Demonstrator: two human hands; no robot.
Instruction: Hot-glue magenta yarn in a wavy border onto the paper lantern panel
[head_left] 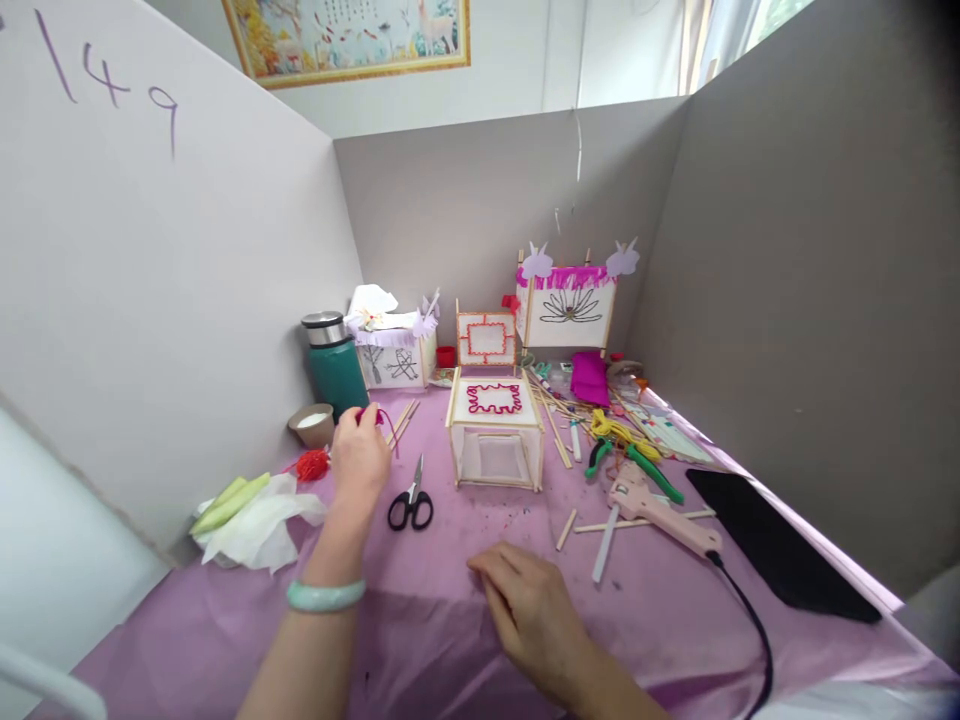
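My left hand is closed on a magenta cord, whose loose end curves out to the right of the fingers. It is beside the teal bottle and above the black-handled scissors, which lie with their blades pointing away. My right hand is low over the front of the table, fingers pressed together; whatever they may hold is hidden. Beyond it stands a small box frame of wooden sticks with white panels. A wavy magenta cord outline decorates its top.
A pink glue gun, green-handled pliers, yellow cord and loose sticks lie at right, near a black tablet-like slab. Decorated paper lanterns stand behind. Left are a cup, red yarn and white tissue.
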